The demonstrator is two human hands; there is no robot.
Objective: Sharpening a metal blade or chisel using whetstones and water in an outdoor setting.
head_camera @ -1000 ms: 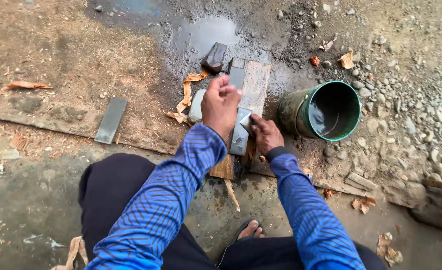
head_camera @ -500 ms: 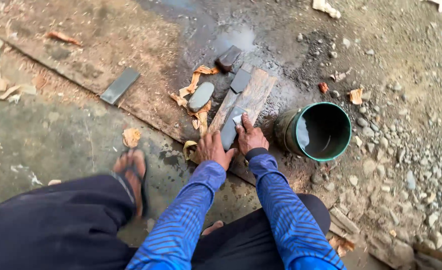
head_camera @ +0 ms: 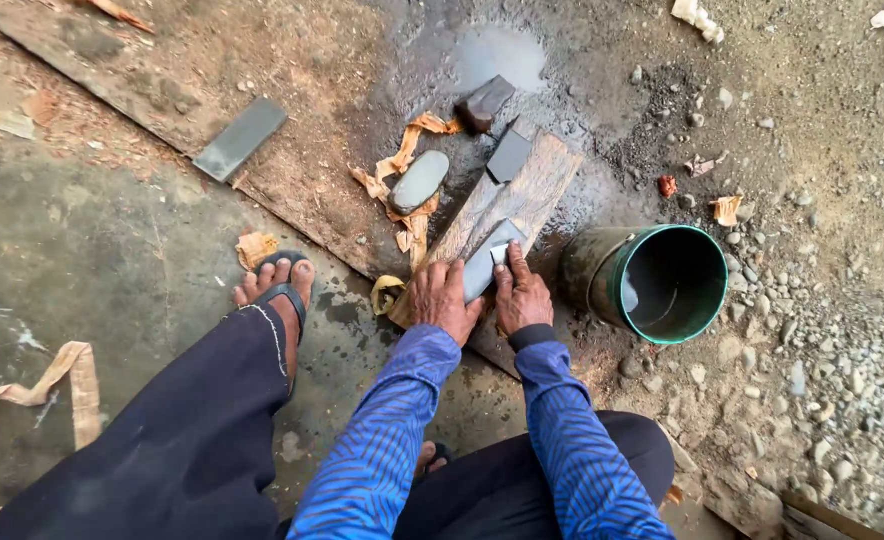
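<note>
A wet wooden plank (head_camera: 537,180) lies slanted on the muddy ground. A flat grey sharpening slab (head_camera: 484,268) rests on its near end. My left hand (head_camera: 442,300) lies over the slab's lower end and the plank's edge, fingers curled on it. My right hand (head_camera: 522,295) sits just right of it, with fingertips pressing a small pale metal piece (head_camera: 500,254) flat onto the slab. A second dark stone (head_camera: 509,156) sits further up the plank.
A green bucket (head_camera: 662,330) lies tipped on its side right of the plank. An oval grey stone (head_camera: 419,182), a dark block (head_camera: 484,102), wood shavings (head_camera: 402,160) and a grey bar (head_camera: 240,138) lie to the left. My sandalled foot (head_camera: 277,290) is near. Gravel is at right.
My left hand, raised over the plank a second ago, has come down onto the grey slab beside the right hand. The view has tilted nearer to my legs.
</note>
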